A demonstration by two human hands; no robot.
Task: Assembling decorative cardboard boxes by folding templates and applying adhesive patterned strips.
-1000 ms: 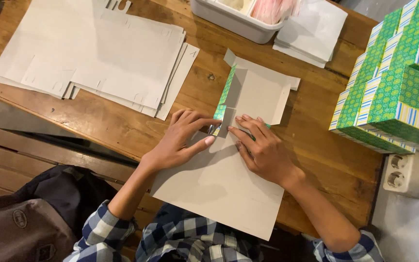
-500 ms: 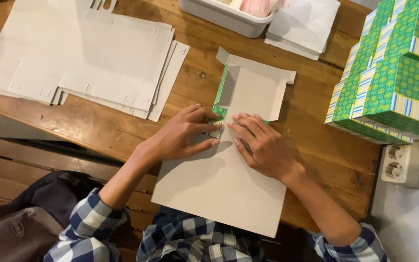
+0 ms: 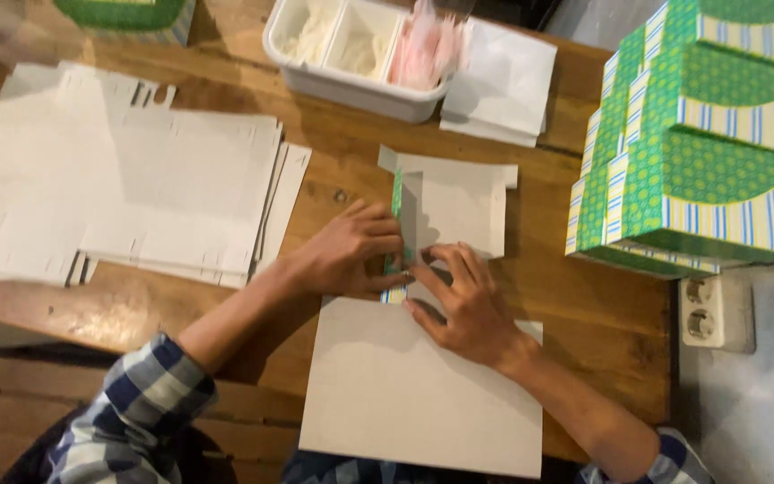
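the cardboard sheet lies flat on the wooden table, only its left side flap folded up so far, the other flaps still flat. the left hand pinches that flap with fingers together; the right hand, just right of it, presses the sheet with fingers spread. finished green boxes stand stacked well to the sheet's right, and a pile of flat blanks waits to its left.

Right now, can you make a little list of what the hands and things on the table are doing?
left hand: folds up the green side flap
right hand: presses flat on the grey box card
flat cards: stacked at left
green boxes: stacked at right
white tray: far side of table
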